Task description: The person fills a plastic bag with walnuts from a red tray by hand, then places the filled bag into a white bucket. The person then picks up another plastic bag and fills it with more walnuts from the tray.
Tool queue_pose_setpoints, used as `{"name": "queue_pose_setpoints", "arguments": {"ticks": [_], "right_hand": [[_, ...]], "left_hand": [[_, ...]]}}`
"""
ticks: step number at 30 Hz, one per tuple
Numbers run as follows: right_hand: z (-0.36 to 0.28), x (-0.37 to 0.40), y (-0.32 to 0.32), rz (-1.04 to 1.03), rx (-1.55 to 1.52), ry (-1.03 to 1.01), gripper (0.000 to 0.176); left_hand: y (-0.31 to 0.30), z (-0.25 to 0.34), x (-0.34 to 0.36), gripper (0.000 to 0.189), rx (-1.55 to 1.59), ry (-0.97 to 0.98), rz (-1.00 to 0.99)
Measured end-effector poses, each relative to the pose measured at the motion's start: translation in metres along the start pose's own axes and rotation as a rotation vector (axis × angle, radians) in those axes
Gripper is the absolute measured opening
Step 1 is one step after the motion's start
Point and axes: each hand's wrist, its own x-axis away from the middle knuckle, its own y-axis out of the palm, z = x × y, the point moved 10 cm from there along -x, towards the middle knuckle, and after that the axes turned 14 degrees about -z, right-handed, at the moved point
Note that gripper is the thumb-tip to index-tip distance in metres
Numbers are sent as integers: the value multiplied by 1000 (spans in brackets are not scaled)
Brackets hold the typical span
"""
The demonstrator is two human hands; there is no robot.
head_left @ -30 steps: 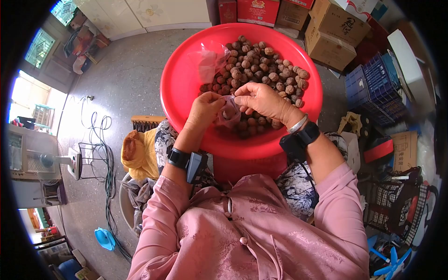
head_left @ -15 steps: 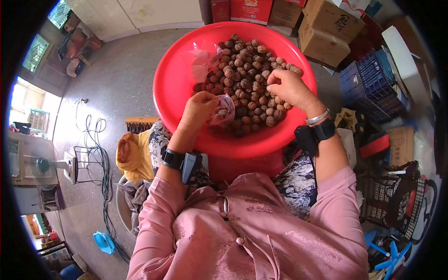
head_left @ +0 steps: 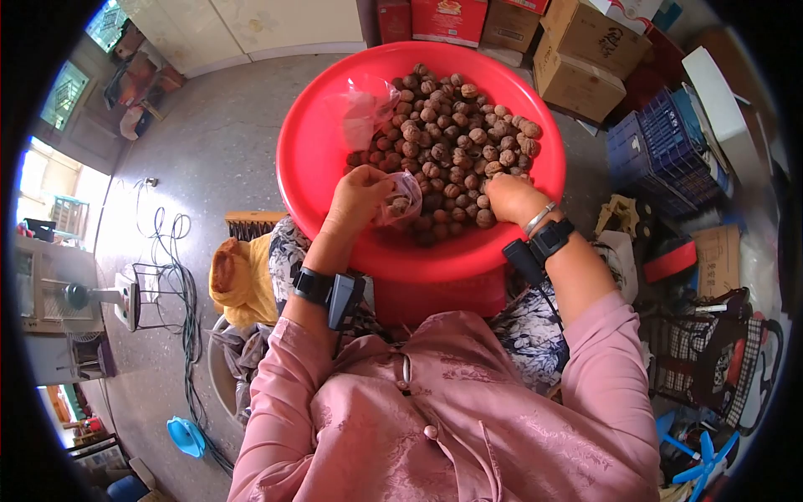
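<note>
A wide red plastic basin holds a heap of brown walnuts. Near the basin's left front, my left hand pinches the edge of a small clear plastic bag, which has walnuts inside. My right hand is down at the right side of the heap, fingers curled among the walnuts. Its fingertips are hidden, so what they grip cannot be made out. Another clear plastic bag with a whitish patch lies against the basin's left inner side.
Cardboard boxes are stacked behind the basin to the right, beside blue plastic crates. A brush and a yellow cloth are at my left. Cables trail over the floor near a fan.
My right hand has come down and toward me, from above the walnuts into the right part of the heap. My left hand still holds the small bag in nearly the same place.
</note>
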Motion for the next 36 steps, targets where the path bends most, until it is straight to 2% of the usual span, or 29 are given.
{"name": "queue_pose_setpoints", "arguments": {"ticks": [4,10,13,15,16,18,19,21,26,30,32,36], "right_hand": [[2,-10,3,42,-58,4,23],[-2,4,-8,36,-71,14,23],[-3,4,-8,8,-55,21,30],[-13,19,-31,190,-174,-134,32],[-15,22,-37,190,-174,-134,32],[-30,31,-58,254,-381,-323,29],[-34,31,-60,255,-381,-323,29],[-45,44,-79,413,-612,-531,34],[-71,46,-87,465,-772,-691,35],[-79,36,-84,418,-929,-712,33],[-75,32,-86,498,-828,-611,29],[-76,7,-74,473,-789,-488,27]], "left_hand": [[1,0,4,12,1,-59,-24],[-2,-1,1,13,57,0,3],[-1,-1,2,13,53,-22,-2],[-2,2,1,13,23,20,8],[-2,2,1,13,23,20,8],[-1,5,1,14,1,21,-4],[-1,7,2,14,1,21,-3],[2,6,3,14,-7,-21,-26],[2,5,2,15,-12,-19,-37],[3,5,2,14,-4,-21,-28],[3,2,0,13,3,0,-39],[7,4,1,11,25,-6,-63]]}}
